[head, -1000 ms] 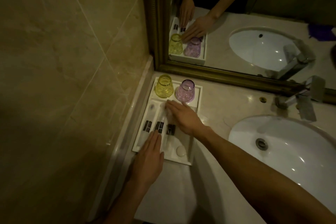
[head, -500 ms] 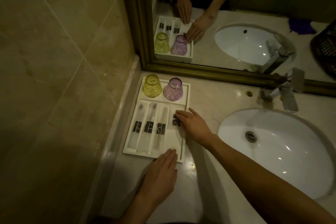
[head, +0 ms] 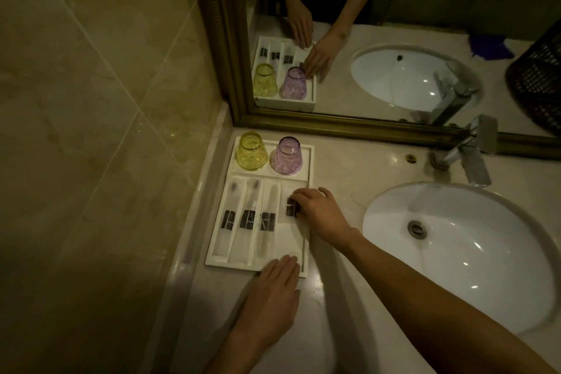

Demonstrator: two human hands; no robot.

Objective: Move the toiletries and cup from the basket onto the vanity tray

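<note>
A white vanity tray (head: 311,161) sits on the counter in the corner by the wall and mirror. A yellow cup (head: 252,151) and a purple cup (head: 287,156) stand upside down in its far compartment. Three long wrapped toiletry packets (head: 247,218) with dark labels lie side by side in its slots. My right hand (head: 318,211) rests in the rightmost slot, fingertips on a small packet with a dark label (head: 290,206). My left hand (head: 270,300) lies flat, fingers together, on the tray's near edge. The dark wicker basket (head: 537,82) shows only as a mirror reflection.
A white oval sink (head: 455,252) takes up the counter right of the tray, with a chrome tap (head: 467,155) behind it. The gold-framed mirror (head: 334,123) runs along the back. A tiled wall (head: 91,130) closes the left side.
My left hand slid back off the packets to the tray's near edge. My right hand moved from the middle packets to the rightmost slot.
</note>
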